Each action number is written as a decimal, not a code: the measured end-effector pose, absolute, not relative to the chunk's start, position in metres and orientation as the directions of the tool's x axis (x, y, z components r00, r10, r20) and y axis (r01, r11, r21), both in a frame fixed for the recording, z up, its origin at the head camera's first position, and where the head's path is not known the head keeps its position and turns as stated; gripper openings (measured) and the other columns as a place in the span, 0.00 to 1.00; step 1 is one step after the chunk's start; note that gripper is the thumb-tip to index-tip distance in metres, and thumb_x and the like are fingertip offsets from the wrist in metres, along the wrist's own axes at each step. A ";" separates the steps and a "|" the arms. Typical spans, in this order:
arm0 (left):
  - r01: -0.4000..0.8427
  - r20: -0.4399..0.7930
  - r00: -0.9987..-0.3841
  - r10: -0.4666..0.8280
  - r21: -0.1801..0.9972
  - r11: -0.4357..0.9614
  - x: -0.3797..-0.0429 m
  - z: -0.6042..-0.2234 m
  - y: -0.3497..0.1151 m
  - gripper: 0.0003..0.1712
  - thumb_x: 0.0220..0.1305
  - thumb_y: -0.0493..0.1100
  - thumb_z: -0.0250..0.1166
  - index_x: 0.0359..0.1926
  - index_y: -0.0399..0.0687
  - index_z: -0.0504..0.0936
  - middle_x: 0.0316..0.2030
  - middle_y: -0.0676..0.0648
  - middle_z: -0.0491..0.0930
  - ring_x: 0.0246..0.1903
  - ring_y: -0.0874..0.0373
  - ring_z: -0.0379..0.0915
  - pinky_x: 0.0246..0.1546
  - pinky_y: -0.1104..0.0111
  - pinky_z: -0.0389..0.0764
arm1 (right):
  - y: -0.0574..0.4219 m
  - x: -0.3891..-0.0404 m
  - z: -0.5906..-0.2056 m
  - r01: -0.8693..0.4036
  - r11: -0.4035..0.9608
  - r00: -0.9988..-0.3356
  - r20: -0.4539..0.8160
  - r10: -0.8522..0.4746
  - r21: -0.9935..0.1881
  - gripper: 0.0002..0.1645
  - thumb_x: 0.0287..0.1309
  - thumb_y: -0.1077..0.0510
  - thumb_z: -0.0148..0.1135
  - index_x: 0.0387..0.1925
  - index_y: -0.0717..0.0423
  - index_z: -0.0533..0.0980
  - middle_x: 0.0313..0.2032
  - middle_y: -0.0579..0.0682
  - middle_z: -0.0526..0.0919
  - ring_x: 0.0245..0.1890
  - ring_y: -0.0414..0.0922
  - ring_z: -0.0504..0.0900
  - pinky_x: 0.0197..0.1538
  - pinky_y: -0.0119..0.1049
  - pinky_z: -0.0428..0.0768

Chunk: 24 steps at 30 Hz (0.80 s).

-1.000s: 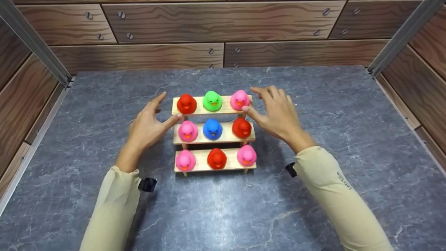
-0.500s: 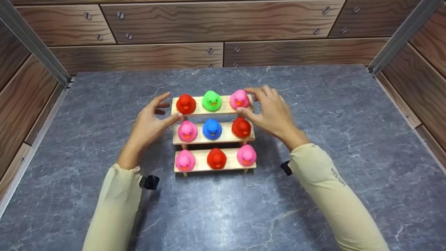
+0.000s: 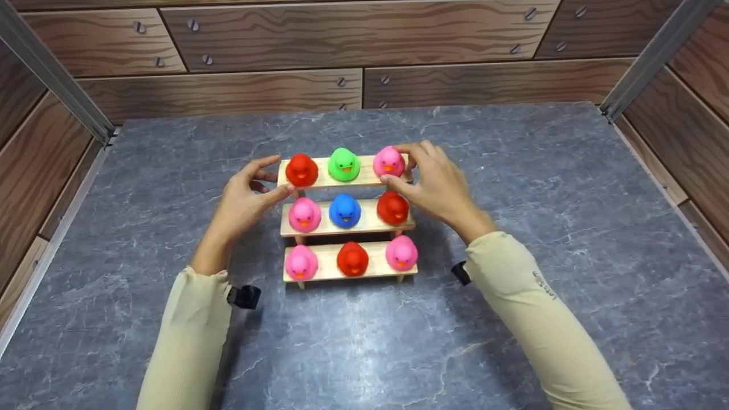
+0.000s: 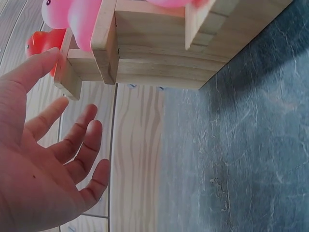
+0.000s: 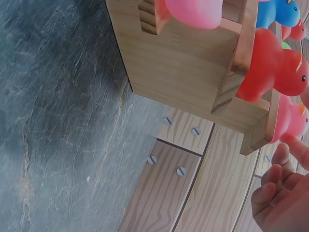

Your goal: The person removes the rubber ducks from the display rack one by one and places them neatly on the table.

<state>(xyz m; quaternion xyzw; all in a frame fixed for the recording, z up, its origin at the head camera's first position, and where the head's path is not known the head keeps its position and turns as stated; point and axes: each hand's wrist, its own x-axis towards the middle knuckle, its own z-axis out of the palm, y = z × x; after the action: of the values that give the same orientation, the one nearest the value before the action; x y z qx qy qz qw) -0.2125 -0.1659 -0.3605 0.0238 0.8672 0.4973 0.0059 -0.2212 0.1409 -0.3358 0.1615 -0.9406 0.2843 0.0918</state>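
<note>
In the head view, a three-step wooden stand (image 3: pixel 369 215) bears rubber ducks on every step. My right hand (image 3: pixel 438 185) pinches the pink duck (image 3: pixel 389 162) at the top right, thumb in front and index finger behind; its other fingers curl in the right wrist view. At the top left, my left hand (image 3: pixel 239 199) has its fingers spread around the stand's corner. The left thumb (image 4: pixel 41 65) reaches to the red duck (image 4: pixel 42 42) at the shelf end, while the other fingers bend loosely below. A green duck (image 3: pixel 344 165) sits between those two.
The middle step carries a pink duck (image 3: pixel 304 215), a blue duck (image 3: pixel 345 210) and a red duck (image 3: pixel 393 208). Below are two pink ducks and a red duck (image 3: pixel 352 259). The marbled grey tabletop (image 3: pixel 353 353) is bounded by wood-patterned walls (image 3: pixel 364 34).
My right hand has moved left, its thumb and index finger closing around the top-right pink duck. The left hand has edged slightly inward to the shelf corner. The ducks keep their places.
</note>
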 end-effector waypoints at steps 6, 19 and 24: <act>0.064 0.043 -0.998 0.055 0.880 0.470 -0.212 -0.362 -0.164 0.33 0.58 0.47 0.69 0.65 0.48 0.72 0.45 0.41 0.74 0.37 0.55 0.67 0.39 0.70 0.70 | 0.140 -0.221 -0.336 -0.355 0.785 -0.930 0.276 -0.242 -0.507 0.31 0.57 0.44 0.67 0.57 0.55 0.74 0.38 0.54 0.75 0.44 0.50 0.72 0.40 0.41 0.71; 0.030 0.007 -0.998 0.059 0.916 0.401 -0.211 -0.363 -0.163 0.33 0.60 0.47 0.68 0.66 0.48 0.70 0.43 0.43 0.73 0.38 0.55 0.66 0.39 0.72 0.69 | 0.138 -0.221 -0.337 -0.328 0.784 -0.941 0.257 -0.221 -0.527 0.28 0.58 0.46 0.66 0.57 0.55 0.74 0.38 0.53 0.75 0.44 0.50 0.73 0.43 0.43 0.72; 0.002 -0.016 -0.999 0.047 0.934 0.358 -0.211 -0.365 -0.162 0.34 0.59 0.46 0.69 0.66 0.48 0.70 0.43 0.44 0.74 0.40 0.55 0.70 0.40 0.74 0.72 | 0.138 -0.220 -0.338 -0.323 0.768 -0.943 0.259 -0.209 -0.553 0.27 0.58 0.48 0.66 0.56 0.55 0.75 0.38 0.52 0.75 0.41 0.51 0.74 0.40 0.40 0.70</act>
<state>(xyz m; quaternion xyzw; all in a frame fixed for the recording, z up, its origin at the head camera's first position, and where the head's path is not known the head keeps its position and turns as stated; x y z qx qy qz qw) -0.2113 -0.1619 -0.3649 0.0150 0.8239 0.5662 0.0199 -0.2204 0.1382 -0.3376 0.1420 -0.9359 0.3092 0.0916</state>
